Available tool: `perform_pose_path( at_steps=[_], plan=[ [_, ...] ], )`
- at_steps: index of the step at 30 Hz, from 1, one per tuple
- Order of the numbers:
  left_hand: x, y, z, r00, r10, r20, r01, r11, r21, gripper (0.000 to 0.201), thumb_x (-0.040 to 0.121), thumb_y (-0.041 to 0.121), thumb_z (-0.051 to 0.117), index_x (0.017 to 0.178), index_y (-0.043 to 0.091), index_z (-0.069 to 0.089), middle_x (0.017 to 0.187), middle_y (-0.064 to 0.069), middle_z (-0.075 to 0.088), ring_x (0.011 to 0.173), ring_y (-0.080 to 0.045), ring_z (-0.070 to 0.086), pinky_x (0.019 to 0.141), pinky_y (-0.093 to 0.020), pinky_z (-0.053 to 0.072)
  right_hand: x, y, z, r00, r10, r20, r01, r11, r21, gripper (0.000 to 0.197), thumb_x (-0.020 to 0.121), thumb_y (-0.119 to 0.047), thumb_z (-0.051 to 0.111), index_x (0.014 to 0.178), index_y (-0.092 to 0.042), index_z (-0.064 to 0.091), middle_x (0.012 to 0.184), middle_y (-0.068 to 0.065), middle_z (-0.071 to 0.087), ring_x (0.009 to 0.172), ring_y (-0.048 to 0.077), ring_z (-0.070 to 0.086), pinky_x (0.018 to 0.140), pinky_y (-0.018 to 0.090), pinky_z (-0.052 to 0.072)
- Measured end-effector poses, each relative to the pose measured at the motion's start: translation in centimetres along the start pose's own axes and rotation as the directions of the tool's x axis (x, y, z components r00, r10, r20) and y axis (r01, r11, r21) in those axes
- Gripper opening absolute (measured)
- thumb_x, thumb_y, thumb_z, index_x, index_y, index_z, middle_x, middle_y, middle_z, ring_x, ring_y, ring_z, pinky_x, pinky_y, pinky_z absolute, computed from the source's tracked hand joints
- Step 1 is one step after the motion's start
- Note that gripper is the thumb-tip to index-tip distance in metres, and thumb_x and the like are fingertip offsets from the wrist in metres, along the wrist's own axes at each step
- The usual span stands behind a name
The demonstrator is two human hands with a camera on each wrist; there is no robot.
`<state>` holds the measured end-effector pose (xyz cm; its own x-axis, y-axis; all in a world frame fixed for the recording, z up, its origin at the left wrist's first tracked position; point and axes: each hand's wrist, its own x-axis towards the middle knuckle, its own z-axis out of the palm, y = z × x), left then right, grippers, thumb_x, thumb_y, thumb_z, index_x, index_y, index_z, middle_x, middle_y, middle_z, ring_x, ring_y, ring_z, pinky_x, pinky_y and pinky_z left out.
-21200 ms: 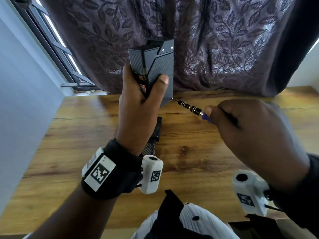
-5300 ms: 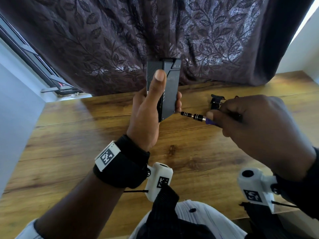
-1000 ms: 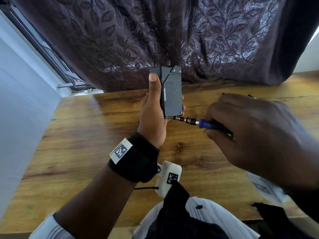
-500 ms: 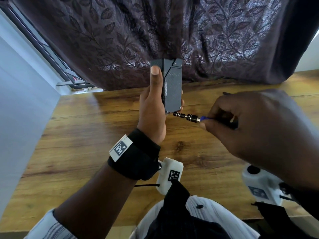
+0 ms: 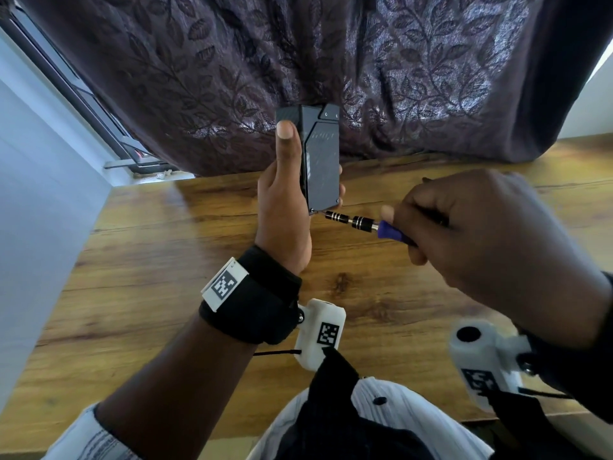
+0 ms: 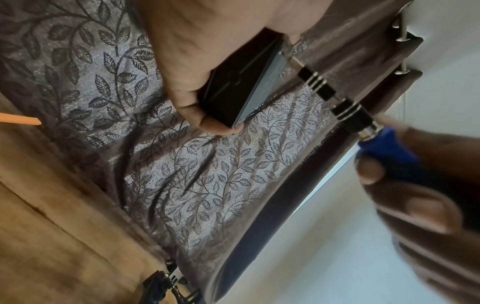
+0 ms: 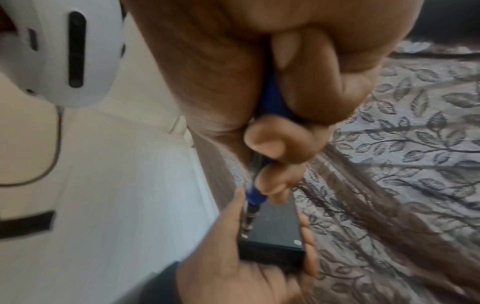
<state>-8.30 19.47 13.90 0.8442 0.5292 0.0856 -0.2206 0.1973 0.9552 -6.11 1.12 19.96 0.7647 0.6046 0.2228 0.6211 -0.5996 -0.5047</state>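
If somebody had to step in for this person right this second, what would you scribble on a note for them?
Hands: the left hand grips the black box upright above the wooden table, thumb up its side. The right hand grips the blue-handled screwdriver.
Things: the screwdriver tip sits at the screw in the box's lower corner.
Done: the tip is seated; other screw heads show on that face.
Left: turn this screw. Whether it goes in or comes out cannot be told. Hold the box steady meanwhile.
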Motion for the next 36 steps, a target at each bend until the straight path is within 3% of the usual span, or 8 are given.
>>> perform_pose_path(
  at_steps=[6,10,14,20,23,27,32,36],
  plan=[
    [-0.1,0.5,0.0,1.000,0.010,-0.010,-0.010,1.000,0.028,0.058,0.109,0.053,0.030,0.109,0.011,0.069,0.090,-0.018,0.066,0.077,-0.033,0.062,0.070,-0.044,0.055,-0.2,-0.2,-0.4,0.996,-0.050,0.070,0.051,0.999,-0.016,0.034,0.069,-0.058,0.075,0.083,-0.033,0.056,0.070,-0.019,0.059,0.068,0.004,0.057,0.053,0.017,0.041],
    [0.0,0.3,0.0,1.000,0.021,-0.013,-0.020,1.000,0.020,0.059,0.109,0.052,0.030,0.114,0.008,0.068,0.091,-0.017,0.065,0.078,-0.031,0.062,0.072,-0.044,0.054,-0.6,-0.1,0.1,0.997,-0.074,-0.033,0.074,0.997,-0.027,0.021,0.078,-0.046,0.074,0.077,-0.027,0.064,0.066,-0.016,0.060,0.060,0.002,0.054,0.054,0.026,0.045],
    [0.0,0.2,-0.3,1.000,0.018,-0.023,-0.018,0.999,0.027,0.061,0.108,0.054,0.031,0.114,0.006,0.068,0.091,-0.019,0.065,0.076,-0.033,0.062,0.069,-0.042,0.055,-0.4,0.4,1.2,1.000,-0.001,-0.005,0.001,1.000,0.025,0.047,0.093,-0.050,0.054,0.059,-0.018,0.060,0.050,-0.002,0.058,0.043,0.015,0.053,0.047,0.036,0.047],
    [0.0,0.5,-0.2,0.999,0.024,-0.029,-0.023,0.999,0.035,0.067,0.108,0.055,0.033,0.113,-0.003,0.067,0.088,-0.018,0.065,0.074,-0.033,0.061,0.067,-0.041,0.054,-0.3,-0.3,-0.6,0.995,-0.090,0.047,0.089,0.996,0.021,0.031,0.067,-0.050,0.078,0.083,-0.032,0.059,0.070,-0.022,0.058,0.076,-0.002,0.056,0.059,0.016,0.041],
    [0.0,0.1,-0.2,1.000,0.008,-0.027,-0.007,1.000,0.027,0.067,0.105,0.057,0.035,0.113,-0.001,0.068,0.088,-0.018,0.066,0.075,-0.033,0.061,0.070,-0.043,0.053,-0.1,0.0,0.0,0.998,-0.054,-0.018,0.055,0.998,0.034,0.019,0.074,-0.048,0.073,0.075,-0.030,0.066,0.064,-0.020,0.060,0.071,-0.002,0.058,0.054,0.016,0.041],
    [0.1,0.1,-0.7,0.999,0.007,-0.045,-0.005,1.000,0.029,0.067,0.107,0.056,0.034,0.116,-0.002,0.067,0.090,-0.019,0.066,0.076,-0.034,0.061,0.071,-0.043,0.053,-0.1,0.7,2.2,1.000,-0.015,-0.016,0.016,0.998,0.054,0.051,0.093,-0.053,0.053,0.056,-0.018,0.061,0.048,-0.002,0.056,0.042,0.014,0.052,0.047,0.037,0.047],
    [0.6,1.4,-0.9,0.999,0.037,-0.039,-0.036,0.999,0.038,0.071,0.102,0.058,0.035,0.118,-0.004,0.066,0.090,-0.019,0.068,0.076,-0.035,0.063,0.072,-0.045,0.054,0.0,-0.6,0.9,0.995,-0.060,0.080,0.059,0.998,0.022,0.034,0.072,-0.065,0.067,0.084,-0.033,0.064,0.067,-0.017,0.058,0.066,0.001,0.055,0.051,0.018,0.037],
    [0.2,1.0,-0.6,1.000,0.031,-0.001,-0.031,0.999,0.021,0.068,0.105,0.057,0.031,0.119,0.000,0.067,0.092,-0.021,0.066,0.077,-0.034,0.062,0.070,-0.042,0.055,-0.7,-0.5,0.4,0.997,-0.075,-0.021,0.075,0.997,-0.005,0.020,0.076,-0.050,0.071,0.081,-0.032,0.065,0.067,-0.018,0.057,0.060,-0.001,0.053,0.051,0.023,0.042]
  ],
)
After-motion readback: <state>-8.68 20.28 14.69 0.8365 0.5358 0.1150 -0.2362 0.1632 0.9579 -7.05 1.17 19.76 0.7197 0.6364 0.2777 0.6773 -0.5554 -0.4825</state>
